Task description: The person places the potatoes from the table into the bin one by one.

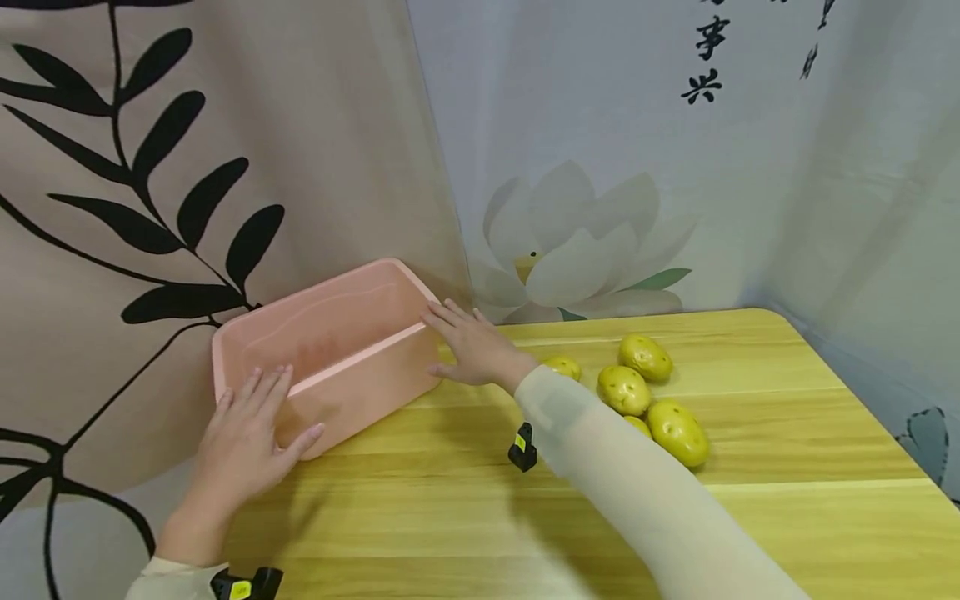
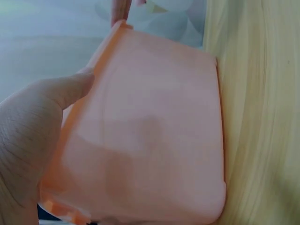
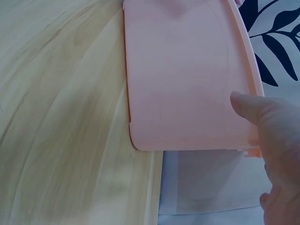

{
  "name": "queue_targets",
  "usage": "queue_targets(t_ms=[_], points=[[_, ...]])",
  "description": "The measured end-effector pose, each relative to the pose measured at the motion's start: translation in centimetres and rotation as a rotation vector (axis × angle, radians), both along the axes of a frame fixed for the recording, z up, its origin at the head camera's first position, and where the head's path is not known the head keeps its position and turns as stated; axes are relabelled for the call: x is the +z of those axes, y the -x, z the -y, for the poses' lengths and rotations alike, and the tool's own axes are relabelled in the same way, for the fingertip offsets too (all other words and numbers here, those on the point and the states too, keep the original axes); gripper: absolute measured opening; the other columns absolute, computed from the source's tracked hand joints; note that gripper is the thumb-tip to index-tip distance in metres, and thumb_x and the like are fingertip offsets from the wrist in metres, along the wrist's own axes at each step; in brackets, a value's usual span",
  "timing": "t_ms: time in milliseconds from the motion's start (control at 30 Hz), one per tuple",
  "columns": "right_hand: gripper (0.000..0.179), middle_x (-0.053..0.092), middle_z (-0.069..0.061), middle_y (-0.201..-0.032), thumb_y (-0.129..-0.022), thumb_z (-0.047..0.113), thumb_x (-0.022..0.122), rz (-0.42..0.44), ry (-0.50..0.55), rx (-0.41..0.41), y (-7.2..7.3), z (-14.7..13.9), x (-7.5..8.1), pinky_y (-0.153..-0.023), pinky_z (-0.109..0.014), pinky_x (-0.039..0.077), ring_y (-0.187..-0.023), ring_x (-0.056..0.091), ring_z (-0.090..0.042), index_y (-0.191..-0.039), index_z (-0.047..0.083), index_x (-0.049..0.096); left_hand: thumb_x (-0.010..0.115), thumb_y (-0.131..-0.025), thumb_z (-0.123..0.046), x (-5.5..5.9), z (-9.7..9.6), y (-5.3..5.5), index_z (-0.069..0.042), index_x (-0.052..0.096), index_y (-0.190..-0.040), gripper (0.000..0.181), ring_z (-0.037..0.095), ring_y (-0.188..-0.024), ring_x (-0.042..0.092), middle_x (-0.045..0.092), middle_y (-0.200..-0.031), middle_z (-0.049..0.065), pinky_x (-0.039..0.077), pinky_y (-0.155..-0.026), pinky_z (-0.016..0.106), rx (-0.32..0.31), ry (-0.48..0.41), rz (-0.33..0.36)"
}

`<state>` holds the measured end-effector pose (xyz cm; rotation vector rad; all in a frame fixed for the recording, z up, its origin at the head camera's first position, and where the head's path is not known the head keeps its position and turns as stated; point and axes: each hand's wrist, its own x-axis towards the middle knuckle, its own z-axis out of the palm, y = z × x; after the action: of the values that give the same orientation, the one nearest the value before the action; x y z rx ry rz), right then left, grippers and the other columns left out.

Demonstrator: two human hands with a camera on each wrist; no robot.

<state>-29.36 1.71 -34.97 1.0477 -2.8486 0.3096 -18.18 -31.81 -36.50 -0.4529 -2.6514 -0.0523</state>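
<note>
Pink rectangular plastic bin [image 1: 375, 387] touched by straight-fingered left hand [image 1: 247, 437], right hand [image 1: 477, 346] too; light, probably, best gripped by its rim [image 1: 360, 358]!

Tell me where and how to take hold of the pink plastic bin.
Probably by the rim at both short ends, reaching from above: the pink plastic bin stands open-topped, its rim juts out as a lip, and its far long side sits close to the leaf-print curtain.

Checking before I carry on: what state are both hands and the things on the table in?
Bin: upright on the table, open-topped, its floor hidden.
Potatoes: loose on the table, some partly hidden.
Left hand: fingers straight, touching the bin.
Right hand: fingers straight, touching the bin.
</note>
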Motion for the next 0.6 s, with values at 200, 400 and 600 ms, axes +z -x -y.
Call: queue_targets(t_ms=[200, 400, 600], points=[[0.085, 0.007, -0.001, -0.162, -0.092, 0.056, 0.055, -0.001, -0.019, -0.027, 0.4, -0.7, 0.3, -0.114, -0.055, 0.014, -0.147, 0.003, -0.023, -0.156, 0.019, 0.013, 0.064, -0.084, -0.058, 0.3, -1.7, -1.1, -0.007, 0.028, -0.152, 0.092, 0.039, -0.14, 0.026, 0.037, -0.149, 0.019, 0.005, -0.116, 0.054, -0.05, -0.003, 0.03], [0.085, 0.009, -0.001, -0.161, -0.091, 0.056, 0.056, -0.007, -0.041, -0.05, 0.9, -1.7, 0.6, -0.115, -0.054, 0.012, -0.147, 0.002, -0.021, -0.156, 0.019, 0.016, 0.063, -0.085, -0.059, 0.6, -3.8, -2.3, -0.008, 0.03, -0.151, 0.09, 0.037, -0.139, 0.03, 0.038, -0.15, 0.015, 0.005, -0.117, 0.047, -0.093, -0.014, 0.052], [0.084, 0.008, 0.001, -0.162, -0.092, 0.057, 0.054, 0.005, -0.039, -0.066, 1.1, -2.7, 0.5, -0.115, -0.055, 0.01, -0.147, 0.0, -0.021, -0.156, 0.02, 0.013, 0.059, -0.085, -0.063, 1.0, -5.6, -3.1, -0.009, 0.031, -0.151, 0.09, 0.035, -0.138, 0.032, 0.038, -0.15, 0.012, 0.009, -0.117, 0.046, -0.124, 0.011, 0.064]])
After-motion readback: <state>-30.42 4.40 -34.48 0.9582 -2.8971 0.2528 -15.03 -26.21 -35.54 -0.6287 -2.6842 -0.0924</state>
